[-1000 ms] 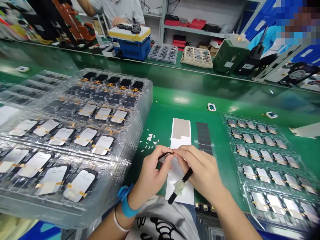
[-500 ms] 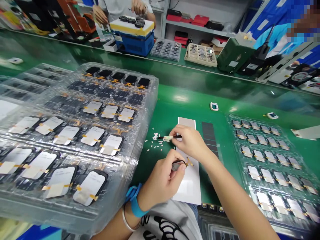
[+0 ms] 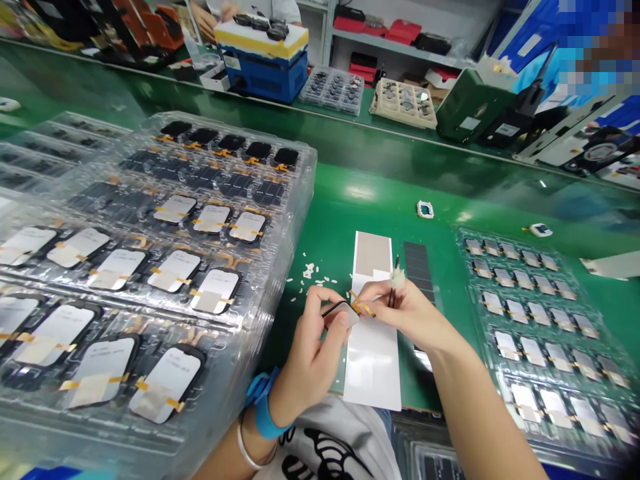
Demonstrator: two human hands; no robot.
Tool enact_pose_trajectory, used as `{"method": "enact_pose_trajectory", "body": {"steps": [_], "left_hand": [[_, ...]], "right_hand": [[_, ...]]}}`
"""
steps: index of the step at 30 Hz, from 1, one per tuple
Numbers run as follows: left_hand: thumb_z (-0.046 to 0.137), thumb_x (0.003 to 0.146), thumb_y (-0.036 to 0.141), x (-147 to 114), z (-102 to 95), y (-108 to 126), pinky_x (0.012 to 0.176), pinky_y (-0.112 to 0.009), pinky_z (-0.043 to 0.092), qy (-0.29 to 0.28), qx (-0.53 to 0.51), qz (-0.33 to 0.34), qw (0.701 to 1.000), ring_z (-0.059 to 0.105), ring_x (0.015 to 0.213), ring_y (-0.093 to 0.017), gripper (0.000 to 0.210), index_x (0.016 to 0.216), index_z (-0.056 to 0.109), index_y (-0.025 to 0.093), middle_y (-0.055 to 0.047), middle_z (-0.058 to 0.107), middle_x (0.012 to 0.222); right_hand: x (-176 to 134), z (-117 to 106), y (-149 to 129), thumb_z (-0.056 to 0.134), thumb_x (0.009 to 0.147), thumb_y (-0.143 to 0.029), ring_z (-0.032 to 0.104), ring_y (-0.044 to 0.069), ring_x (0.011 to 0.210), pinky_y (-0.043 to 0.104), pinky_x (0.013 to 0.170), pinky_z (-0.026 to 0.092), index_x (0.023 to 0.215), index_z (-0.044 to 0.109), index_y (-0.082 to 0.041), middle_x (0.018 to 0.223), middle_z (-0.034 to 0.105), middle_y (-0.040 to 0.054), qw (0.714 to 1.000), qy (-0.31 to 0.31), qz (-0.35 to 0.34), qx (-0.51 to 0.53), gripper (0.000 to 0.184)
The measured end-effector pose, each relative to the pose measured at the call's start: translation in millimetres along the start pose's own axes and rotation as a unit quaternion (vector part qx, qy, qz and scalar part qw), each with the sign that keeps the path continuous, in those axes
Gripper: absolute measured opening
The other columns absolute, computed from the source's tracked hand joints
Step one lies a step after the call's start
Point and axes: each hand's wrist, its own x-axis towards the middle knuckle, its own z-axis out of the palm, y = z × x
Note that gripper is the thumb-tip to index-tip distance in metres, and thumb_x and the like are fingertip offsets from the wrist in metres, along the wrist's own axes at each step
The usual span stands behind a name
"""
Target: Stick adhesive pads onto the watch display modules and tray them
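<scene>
My left hand [image 3: 320, 340] is closed round a small dark-edged display panel [image 3: 345, 315], its thumb on the greyish face. An orange flex cable [image 3: 364, 307] sticks out from the panel's right side. My right hand [image 3: 400, 310] pinches at that cable, while a pair of dark tweezers [image 3: 393, 297] wrapped with whitish tape is tucked in the same hand, tip pointing up and away. Beneath both hands lies a white backing sheet [image 3: 373, 367] with a beige adhesive part [image 3: 374, 255] at its far end. Small white scraps [image 3: 309, 270] are scattered left of the sheet.
On the left, stacked clear trays [image 3: 300, 200] hold rows of display panels. A tray of silvery parts [image 3: 543, 347] lies at the right. A dark strip [image 3: 417, 263] is beside the sheet. Behind a raised ledge stand a blue machine [image 3: 270, 73] and a co-worker's hands [image 3: 205, 23].
My right hand has moved right and nearer from the white scraps to the flex cable, and the tweezers have swung upward. My left hand has turned the panel and raised it slightly.
</scene>
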Motion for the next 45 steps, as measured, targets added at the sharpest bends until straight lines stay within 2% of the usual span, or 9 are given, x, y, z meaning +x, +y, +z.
{"method": "enact_pose_trajectory", "body": {"steps": [9, 14, 18, 24, 28, 35, 40, 43, 45], "left_hand": [[0.045, 0.105, 0.038, 2, 0.5, 1, 0.059, -0.024, 0.036, -0.015, 0.046, 0.014, 0.999, 0.049, 0.069, -0.012, 0.013, 0.103, 0.044, 0.024, 0.001, 0.054, 0.081], [0.043, 0.106, 0.036, 0, 0.0, 0, 0.056, -0.022, 0.035, -0.016, 0.016, -0.017, 1.0, 0.046, 0.067, -0.012, 0.011, 0.106, 0.042, 0.025, 0.003, 0.049, 0.076], [0.044, 0.106, 0.036, -1, -0.7, 1, 0.061, -0.021, 0.038, -0.022, -0.002, -0.02, 1.0, 0.048, 0.071, -0.011, 0.011, 0.108, 0.043, 0.025, 0.003, 0.051, 0.081], [0.047, 0.106, 0.037, 1, 0.7, 0, 0.063, -0.018, 0.042, -0.011, -0.025, -0.031, 0.999, 0.05, 0.072, -0.009, 0.012, 0.108, 0.043, 0.026, 0.003, 0.051, 0.083], [0.047, 0.106, 0.036, 2, 1.9, -1, 0.065, -0.018, 0.043, -0.012, -0.044, -0.028, 0.999, 0.05, 0.071, -0.009, 0.011, 0.107, 0.043, 0.025, 0.004, 0.051, 0.08], [0.048, 0.105, 0.034, 3, 2.0, -3, 0.056, -0.017, 0.039, -0.012, -0.016, -0.001, 1.0, 0.045, 0.063, -0.008, 0.012, 0.107, 0.042, 0.024, 0.005, 0.048, 0.075], [0.052, 0.103, 0.029, 5, 0.7, -2, 0.055, -0.017, 0.037, -0.01, 0.009, -0.003, 1.0, 0.043, 0.061, -0.008, 0.012, 0.106, 0.041, 0.025, 0.006, 0.046, 0.074], [0.051, 0.102, 0.029, 6, 0.4, -1, 0.055, -0.018, 0.036, -0.013, 0.02, -0.01, 1.0, 0.043, 0.062, -0.009, 0.012, 0.107, 0.041, 0.025, 0.006, 0.047, 0.076], [0.048, 0.104, 0.03, 7, 1.3, 1, 0.06, -0.02, 0.04, -0.023, 0.054, -0.012, 0.998, 0.048, 0.065, -0.01, 0.009, 0.107, 0.041, 0.025, 0.005, 0.049, 0.076]], "right_hand": [[-4, 5, 9, 0.076, 0.08, -0.055, 0.039, 0.009, 0.052, 0.024, 0.047, 0.03, 0.071, 0.073, -0.017, 0.057, 0.055, -0.001, 0.999, 0.035, 0.011, 0.021, 0.039], [-7, 9, 9, 0.074, 0.083, -0.051, 0.043, 0.012, 0.053, 0.026, 0.048, 0.035, 0.077, 0.076, -0.018, 0.058, 0.057, 0.0, 0.998, 0.061, 0.005, -0.012, 0.034], [-10, 14, 5, 0.073, 0.084, -0.048, 0.044, 0.012, 0.054, 0.026, 0.049, 0.034, 0.081, 0.077, -0.018, 0.061, 0.059, 0.0012, 0.995, 0.092, -0.002, -0.047, 0.03], [-12, 19, 2, 0.069, 0.085, -0.034, 0.032, 0.008, 0.05, 0.025, 0.048, 0.026, 0.077, 0.077, -0.017, 0.054, 0.044, -0.0042, 0.988, 0.13, -0.034, -0.08, 0.02], [-12, 22, -1, 0.068, 0.085, -0.029, 0.03, 0.007, 0.05, 0.024, 0.047, 0.023, 0.074, 0.075, -0.016, 0.052, 0.036, -0.007, 0.986, 0.137, -0.059, -0.078, 0.019], [-12, 23, -2, 0.068, 0.085, -0.027, 0.03, 0.006, 0.048, 0.023, 0.046, 0.023, 0.072, 0.073, -0.016, 0.051, 0.037, -0.0076, 0.988, 0.128, -0.066, -0.058, 0.017], [-10, 22, 2, 0.07, 0.083, -0.028, 0.032, 0.007, 0.05, 0.023, 0.048, 0.027, 0.071, 0.073, -0.017, 0.054, 0.046, -0.0054, 0.988, 0.132, -0.064, -0.05, 0.016], [-10, 12, 5, 0.068, 0.088, -0.036, 0.042, 0.009, 0.053, 0.025, 0.053, 0.036, 0.077, 0.074, -0.019, 0.06, 0.056, -0.0026, 0.99, 0.129, -0.049, -0.018, 0.021], [-10, 1, 7, 0.06, 0.095, -0.044, 0.055, 0.013, 0.066, 0.027, 0.064, 0.045, 0.084, 0.075, -0.021, 0.073, 0.065, 0.0011, 0.985, 0.164, -0.053, -0.005, 0.029]]}}
